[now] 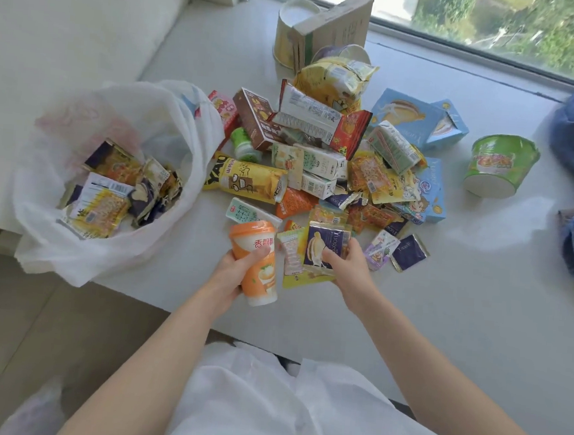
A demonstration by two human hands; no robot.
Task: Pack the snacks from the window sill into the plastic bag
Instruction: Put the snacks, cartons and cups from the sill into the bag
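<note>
Bright daylight comes in through the window at the top and washes the pale window sill evenly. Shadows are soft and short, falling toward the viewer beneath the snack pile. The translucent plastic bag glows, its near folds almost blown out. Wide-angle distortion bends the window frame and wall edges. Fine print on the packets is slightly soft, and the corners are blurrier.

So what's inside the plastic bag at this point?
The plastic bag lies open on the sill and holds several small snack packets: yellow-orange ones and dark purple ones. Whatever lies beneath that top layer is covered, so a count isn't possible.
</note>
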